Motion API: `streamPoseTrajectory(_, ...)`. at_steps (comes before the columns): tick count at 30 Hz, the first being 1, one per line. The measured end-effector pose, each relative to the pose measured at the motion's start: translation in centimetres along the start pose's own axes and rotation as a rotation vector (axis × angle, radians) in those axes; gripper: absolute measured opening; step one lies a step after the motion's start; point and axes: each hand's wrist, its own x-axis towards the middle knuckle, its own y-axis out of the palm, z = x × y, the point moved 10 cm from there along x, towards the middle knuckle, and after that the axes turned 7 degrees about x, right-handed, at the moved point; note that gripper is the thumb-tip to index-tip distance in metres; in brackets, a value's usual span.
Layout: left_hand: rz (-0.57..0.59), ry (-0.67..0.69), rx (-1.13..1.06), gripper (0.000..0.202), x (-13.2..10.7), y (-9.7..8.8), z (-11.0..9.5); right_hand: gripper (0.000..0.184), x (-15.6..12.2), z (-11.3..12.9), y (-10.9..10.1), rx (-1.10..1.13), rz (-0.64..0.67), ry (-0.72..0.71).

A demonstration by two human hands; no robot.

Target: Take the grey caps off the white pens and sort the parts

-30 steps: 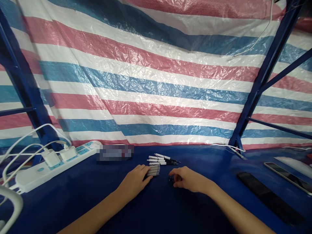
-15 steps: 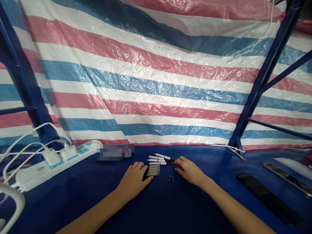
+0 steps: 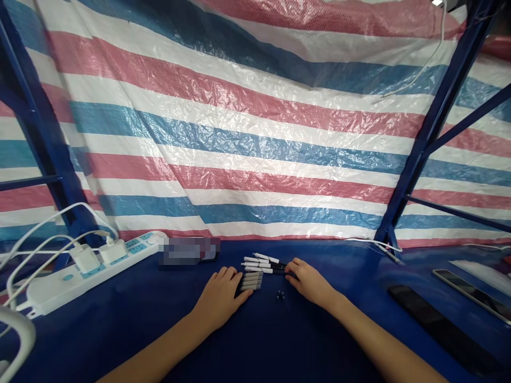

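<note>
Several white pens with black ends (image 3: pixel 258 265) lie side by side on the dark blue tabletop (image 3: pixel 255 340). Just in front of them is a row of short grey cylinders (image 3: pixel 251 281), like caps or small tubes. My left hand (image 3: pixel 221 293) rests palm down at the cylinders' left ends, fingers stretched and thumb apart along the nearest one. My right hand (image 3: pixel 309 279), with a ring on one finger, lies at the pens' black ends, its thumb apart from the fingers. Its fingertips are at or touching those ends; contact is unclear. Tiny dark pieces (image 3: pixel 280 294) sit between the hands.
A white power strip (image 3: pixel 59 282) with plugs and cables lies at the left. Beside it is a blurred-out dark object (image 3: pixel 187 251). At the right lie a long black object (image 3: pixel 439 324) and a phone (image 3: pixel 473 292). A striped plastic sheet (image 3: pixel 255 133) hangs behind, between blue metal posts (image 3: pixel 423 138).
The view has shifted very slightly. Both hands, the pens and the cylinders keep their places relative to one another.
</note>
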Motion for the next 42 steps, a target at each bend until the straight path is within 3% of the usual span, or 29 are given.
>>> streamPoseTrajectory(10, 0.016, -0.012, 0.067, 0.045, -0.6, -0.3, -0.3, 0.017, 0.1, 0.5, 0.1, -0.014, 0.007, -0.018)
streamPoseTrajectory(24, 0.064, 0.045, -0.050, 0.046, -0.9, 0.1, -0.7, 0.015, 0.3, 1.4, 0.0, -0.022, -0.066, -0.076)
streamPoseTrajectory(36, 0.084, 0.002, -0.138, 0.050, -0.5, 0.5, 0.0, 0.012, 0.2, -1.5, -1.9, 0.008, -0.152, 0.015)
streamPoseTrajectory(42, 0.090, -0.005, -0.184, 0.054, -0.3, 0.9, 0.3, 0.020, 1.5, -1.6, -2.0, 0.043, -0.141, 0.010)
